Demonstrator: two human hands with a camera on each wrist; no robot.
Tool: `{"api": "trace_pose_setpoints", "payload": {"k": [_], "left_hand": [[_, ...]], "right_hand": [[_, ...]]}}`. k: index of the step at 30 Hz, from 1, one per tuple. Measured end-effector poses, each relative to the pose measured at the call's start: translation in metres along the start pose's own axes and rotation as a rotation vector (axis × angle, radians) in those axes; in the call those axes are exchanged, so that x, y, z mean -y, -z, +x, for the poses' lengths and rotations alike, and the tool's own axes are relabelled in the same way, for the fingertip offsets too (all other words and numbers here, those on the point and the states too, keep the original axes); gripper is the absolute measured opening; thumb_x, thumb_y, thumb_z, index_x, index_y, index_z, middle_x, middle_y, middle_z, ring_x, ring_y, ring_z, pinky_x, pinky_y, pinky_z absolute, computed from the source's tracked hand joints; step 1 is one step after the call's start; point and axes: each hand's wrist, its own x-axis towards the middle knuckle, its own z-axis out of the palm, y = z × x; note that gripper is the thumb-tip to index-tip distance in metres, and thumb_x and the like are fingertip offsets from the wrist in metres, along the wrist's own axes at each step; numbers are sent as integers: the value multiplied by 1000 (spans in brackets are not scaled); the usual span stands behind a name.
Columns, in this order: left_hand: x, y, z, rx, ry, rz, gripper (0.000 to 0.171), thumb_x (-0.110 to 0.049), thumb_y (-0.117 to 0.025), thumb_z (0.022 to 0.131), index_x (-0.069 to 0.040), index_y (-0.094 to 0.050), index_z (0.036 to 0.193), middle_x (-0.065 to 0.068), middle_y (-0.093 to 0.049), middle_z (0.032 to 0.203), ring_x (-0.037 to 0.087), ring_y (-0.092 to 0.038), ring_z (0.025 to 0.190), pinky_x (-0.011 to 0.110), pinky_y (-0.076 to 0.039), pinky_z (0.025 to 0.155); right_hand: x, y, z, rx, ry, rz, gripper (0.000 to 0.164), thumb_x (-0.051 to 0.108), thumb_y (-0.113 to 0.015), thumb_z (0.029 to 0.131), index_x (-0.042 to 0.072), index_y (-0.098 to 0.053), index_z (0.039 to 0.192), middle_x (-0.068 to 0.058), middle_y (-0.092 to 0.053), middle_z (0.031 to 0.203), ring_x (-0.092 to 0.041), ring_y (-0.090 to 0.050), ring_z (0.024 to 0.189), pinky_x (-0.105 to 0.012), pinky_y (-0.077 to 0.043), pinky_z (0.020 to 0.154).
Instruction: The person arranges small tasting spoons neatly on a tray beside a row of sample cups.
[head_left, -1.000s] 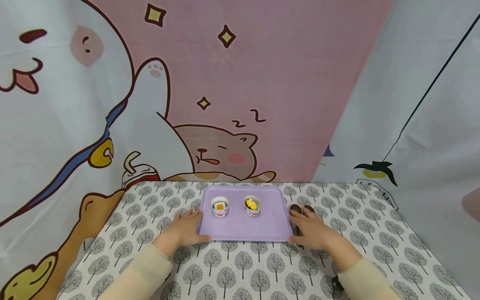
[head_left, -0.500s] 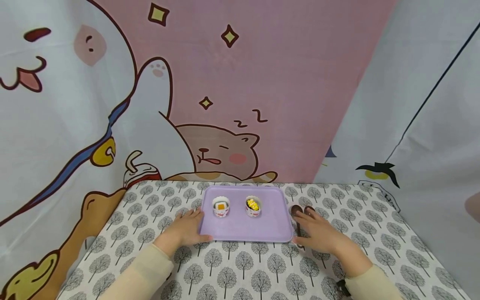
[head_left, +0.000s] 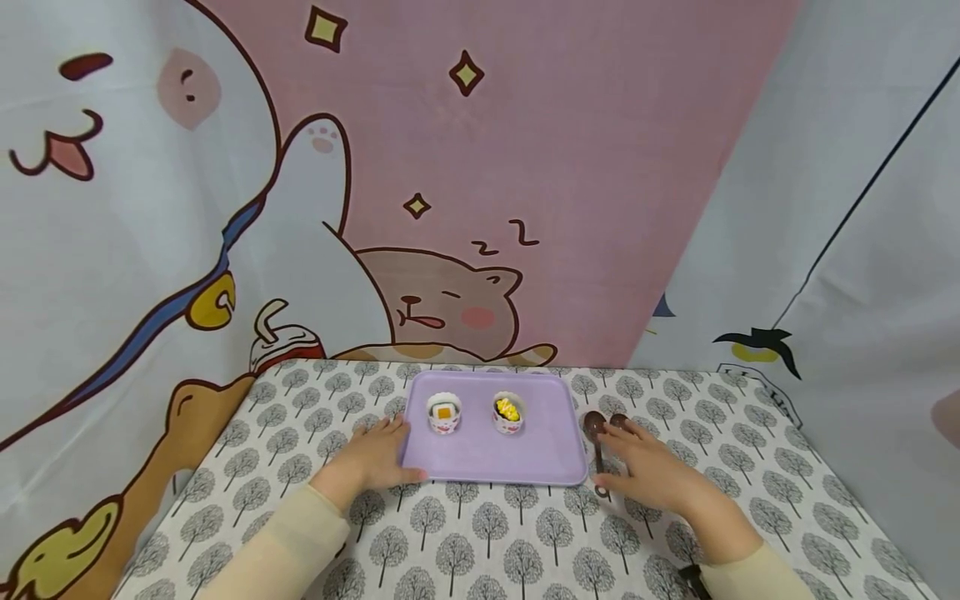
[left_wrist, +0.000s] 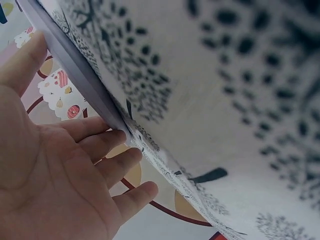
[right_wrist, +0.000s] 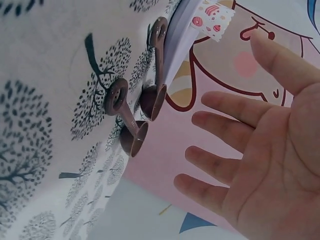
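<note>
Two cream sleeves (head_left: 281, 546) are nearest here, reaching in from the bottom corners over a tabletop (head_left: 465, 550) covered in a grey-tree print. A bit further up, the left hand (head_left: 375, 458) sits at the left edge of the tray, fingers and thumb touching it but pretty straight, so its grip is relaxed, not curled round anything. The right hand (head_left: 652, 471) is spread out over on the other side, its grip loose and holding nothing. Just past those fingers are two brown measuring spoons: one spoon (head_left: 594, 423) lies right beside the tray, and the other spoon (right_wrist: 128, 119) is further right, partly behind the hand in the head view. The lilac tray (head_left: 491, 462) lies flat between the hands, with two patterned cups standing on it, apart from each other. The left cup (head_left: 444, 427) has white stuff with an orange square; the right cup (head_left: 508, 427) has something dark with yellow on top. Behind everything hangs a pink-and-white cartoon backdrop (head_left: 585, 167).
</note>
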Motion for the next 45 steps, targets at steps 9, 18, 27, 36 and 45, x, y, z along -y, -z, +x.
{"api": "trace_pose_setpoints", "payload": {"k": [9,18,27,36,45], "left_hand": [[2,-2,2,5,-1,14,105,-65,-71,80,4,-37,151,22,-30,159,46,-29,145,68,-18,116],[2,-2,1,6,-1,14,105,-65,-71,80,5,-37,151,22,-31,159,46,-29,145,67,-18,116],[2,-2,1,4,6,11,105,-64,-72,80,4,-37,151,22,-30,159,46,-28,145,67,-17,116],[1,-2,1,-3,-6,12,105,-64,-72,80,4,-37,151,22,-31,159,46,-30,144,66,-19,116],[1,-1,0,-3,-10,11,103,-63,-72,80,5,-38,150,22,-32,158,46,-30,144,66,-20,116]], "right_hand": [[-4,-1,-2,-3,-23,11,70,42,-69,92,-4,-52,141,-29,-41,150,-59,-32,136,-75,-29,105],[-12,2,4,4,-67,105,71,38,-66,95,-10,-45,143,-34,-43,147,-54,-41,133,-68,-34,108],[-18,0,9,-26,-157,154,62,29,-68,96,-8,-48,142,-32,-51,139,-53,-51,123,-67,-44,98],[-30,-1,10,-46,-239,267,56,27,-68,96,-8,-53,137,-30,-60,128,-43,-64,107,-51,-58,79],[-45,-8,12,-78,-293,297,56,26,-70,94,-9,-54,134,-25,-66,117,-40,-66,98,-52,-57,78]]}}
